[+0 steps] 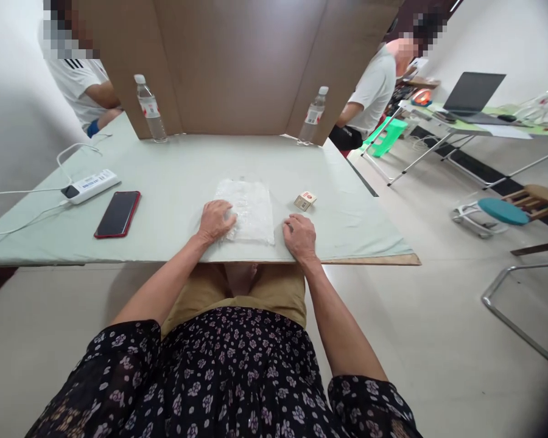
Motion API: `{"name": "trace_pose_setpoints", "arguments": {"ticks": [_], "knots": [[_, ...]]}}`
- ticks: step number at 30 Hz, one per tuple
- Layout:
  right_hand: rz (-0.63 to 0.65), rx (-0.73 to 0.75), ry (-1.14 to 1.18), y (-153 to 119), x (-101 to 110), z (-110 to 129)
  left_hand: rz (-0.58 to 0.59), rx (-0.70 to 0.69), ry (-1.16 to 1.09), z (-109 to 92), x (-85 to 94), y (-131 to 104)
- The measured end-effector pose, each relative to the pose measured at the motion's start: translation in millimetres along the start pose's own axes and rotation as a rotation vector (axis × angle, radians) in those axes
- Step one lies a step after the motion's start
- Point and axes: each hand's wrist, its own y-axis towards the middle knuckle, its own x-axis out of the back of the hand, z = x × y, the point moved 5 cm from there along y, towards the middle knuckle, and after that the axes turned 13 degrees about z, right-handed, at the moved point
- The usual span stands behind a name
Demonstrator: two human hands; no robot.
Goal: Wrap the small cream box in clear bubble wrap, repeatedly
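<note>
A flat piece of clear bubble wrap (252,213) lies on the cloth-covered table in front of me. My left hand (217,220) rests on its left edge, palm down, thumb apart from the loosely bent fingers. To the right of the wrap, my right hand (300,236) sits on the cloth with its fingers curled in; I see nothing held in it. Just beyond that hand stands a small beige box (305,201) with red and dark print, apart from the fingers.
A phone (117,214) in a red case and a white power bank (91,185) with cables lie at left. Two water bottles (150,109) stand before a cardboard screen (237,67). Two people sit beyond it. At right are a laptop (472,97) on another table and a stool (502,210).
</note>
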Motion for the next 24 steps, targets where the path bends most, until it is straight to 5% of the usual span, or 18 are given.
{"name": "trace_pose_setpoints", "arguments": {"ticks": [7,14,19,24], "knots": [[-0.058,-0.033,0.047,-2.0,1.2,-4.3,-0.097,0.139,-0.071,15.4,5.4,-1.5],[-0.361,-0.153,0.246,2.7,6.3,-45.7,-0.182,0.189,-0.265,23.1,6.3,-4.9],[-0.312,-0.372,0.475,35.8,3.7,-97.5,-0.227,0.201,-0.393,24.4,5.3,-4.9],[-0.252,-0.363,0.587,63.1,0.0,-115.5,-0.241,0.245,-0.483,30.3,2.2,-2.3]]}}
